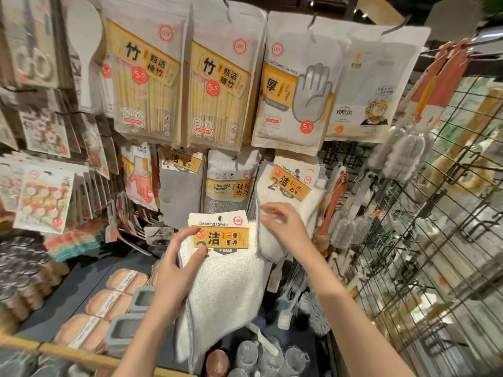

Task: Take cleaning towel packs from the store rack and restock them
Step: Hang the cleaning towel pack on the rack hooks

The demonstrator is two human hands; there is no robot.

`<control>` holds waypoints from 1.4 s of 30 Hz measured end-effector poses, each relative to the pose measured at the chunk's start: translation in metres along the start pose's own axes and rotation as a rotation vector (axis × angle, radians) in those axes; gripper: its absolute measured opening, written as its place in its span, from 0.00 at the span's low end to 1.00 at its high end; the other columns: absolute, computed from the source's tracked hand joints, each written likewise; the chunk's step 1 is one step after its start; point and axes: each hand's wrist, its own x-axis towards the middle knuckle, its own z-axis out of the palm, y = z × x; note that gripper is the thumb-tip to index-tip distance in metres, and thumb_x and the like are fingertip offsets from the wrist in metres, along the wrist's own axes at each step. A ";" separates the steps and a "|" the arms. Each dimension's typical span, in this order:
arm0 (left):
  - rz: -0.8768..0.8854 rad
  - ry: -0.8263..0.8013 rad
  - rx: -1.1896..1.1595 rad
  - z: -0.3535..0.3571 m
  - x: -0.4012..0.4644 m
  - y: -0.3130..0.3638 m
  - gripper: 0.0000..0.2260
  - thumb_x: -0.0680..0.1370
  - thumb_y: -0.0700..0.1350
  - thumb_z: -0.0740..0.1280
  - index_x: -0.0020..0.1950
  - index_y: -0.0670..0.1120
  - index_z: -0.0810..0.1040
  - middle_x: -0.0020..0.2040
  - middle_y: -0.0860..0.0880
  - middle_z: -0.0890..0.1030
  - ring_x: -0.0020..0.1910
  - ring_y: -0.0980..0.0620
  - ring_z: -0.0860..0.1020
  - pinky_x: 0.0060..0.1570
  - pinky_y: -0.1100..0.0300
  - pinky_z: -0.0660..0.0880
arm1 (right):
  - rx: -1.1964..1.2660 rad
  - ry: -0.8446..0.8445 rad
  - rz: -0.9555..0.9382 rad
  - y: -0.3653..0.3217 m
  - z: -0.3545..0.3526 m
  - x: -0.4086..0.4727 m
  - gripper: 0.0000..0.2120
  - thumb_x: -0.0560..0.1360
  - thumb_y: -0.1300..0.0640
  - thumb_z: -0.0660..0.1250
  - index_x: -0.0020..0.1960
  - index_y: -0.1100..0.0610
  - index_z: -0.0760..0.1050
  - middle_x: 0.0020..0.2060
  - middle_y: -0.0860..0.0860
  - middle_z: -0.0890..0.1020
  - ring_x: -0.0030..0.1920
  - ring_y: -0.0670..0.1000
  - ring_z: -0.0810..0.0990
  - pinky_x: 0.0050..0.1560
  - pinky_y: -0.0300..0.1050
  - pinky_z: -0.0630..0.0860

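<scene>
**Stock check: cleaning towel packs, one in hand, rest on the hook**

- Far left of both hands: hanging card packs, blurred; below them, tan sponges lying flat on the dark shelf.
- Above the hands: two bamboo chopstick bags, then a disposable gloves bag.
- Left hand: clamped on one towel pack, thumb on the front of its paper label, fingers curled round the left edge. The pack is off the hook, held upright in front of the rack, its white cloth hanging down.
- Just above the held pack: a cleaning sponge bag on its hook.
- Right hand: fingers loosely curled against the left edge of the hanging towel packs, which are on the hook just right of the sponge bag. Whether it pinches a pack or only touches the edge cannot be told.
- Right of the right hand: bottle brushes on a wire grid panel.

Step in hand, as judged: pulling packs from the hook, one out, another being reached for. Next move calls for sliding the front pack's label hole along and off the hook without dragging the ones behind.
</scene>
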 end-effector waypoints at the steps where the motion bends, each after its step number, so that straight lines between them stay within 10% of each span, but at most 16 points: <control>1: -0.005 0.003 0.003 -0.003 0.000 -0.001 0.15 0.76 0.41 0.69 0.58 0.58 0.76 0.59 0.64 0.76 0.58 0.74 0.70 0.58 0.65 0.66 | -0.002 -0.047 0.009 -0.001 0.006 -0.001 0.12 0.74 0.57 0.69 0.57 0.55 0.77 0.57 0.51 0.77 0.53 0.43 0.75 0.63 0.42 0.70; 8: -0.015 0.028 -0.038 -0.020 0.002 0.000 0.14 0.76 0.40 0.68 0.58 0.56 0.76 0.62 0.57 0.77 0.61 0.65 0.72 0.63 0.58 0.69 | -0.210 -0.221 0.143 0.006 0.021 0.007 0.19 0.79 0.52 0.60 0.68 0.56 0.70 0.67 0.51 0.73 0.68 0.49 0.69 0.62 0.35 0.61; 19: -0.037 0.026 -0.013 -0.021 0.007 -0.006 0.15 0.76 0.43 0.69 0.60 0.58 0.76 0.60 0.64 0.76 0.61 0.66 0.72 0.67 0.49 0.68 | 0.060 -0.204 0.100 -0.014 0.041 -0.007 0.22 0.72 0.53 0.71 0.65 0.50 0.72 0.59 0.47 0.75 0.57 0.44 0.72 0.52 0.28 0.67; 23: -0.093 0.018 -0.071 -0.020 0.009 -0.008 0.19 0.72 0.48 0.70 0.61 0.61 0.75 0.60 0.59 0.78 0.62 0.51 0.76 0.63 0.40 0.71 | 0.048 -0.190 0.096 -0.014 0.046 -0.007 0.26 0.70 0.55 0.73 0.66 0.48 0.70 0.58 0.46 0.71 0.59 0.43 0.69 0.58 0.34 0.64; 31: -0.025 0.021 -0.120 -0.008 0.012 -0.009 0.27 0.75 0.34 0.68 0.69 0.56 0.69 0.65 0.60 0.74 0.65 0.60 0.72 0.67 0.49 0.68 | -0.052 -0.135 0.038 -0.011 0.051 -0.011 0.32 0.69 0.55 0.75 0.69 0.53 0.67 0.67 0.44 0.66 0.64 0.39 0.63 0.63 0.33 0.59; 39: -0.061 0.047 -0.150 0.002 0.014 -0.014 0.26 0.73 0.33 0.71 0.64 0.54 0.70 0.60 0.51 0.77 0.58 0.48 0.78 0.60 0.42 0.74 | 0.045 -0.030 0.200 -0.007 0.045 -0.013 0.25 0.64 0.52 0.77 0.53 0.46 0.65 0.42 0.38 0.79 0.47 0.43 0.79 0.55 0.49 0.77; 42: -0.048 0.036 -0.128 0.007 0.013 -0.013 0.23 0.71 0.38 0.74 0.60 0.56 0.71 0.58 0.53 0.77 0.58 0.48 0.78 0.58 0.42 0.75 | 0.054 0.002 0.176 -0.009 0.040 -0.011 0.23 0.65 0.56 0.77 0.51 0.51 0.65 0.46 0.41 0.76 0.45 0.40 0.77 0.48 0.41 0.78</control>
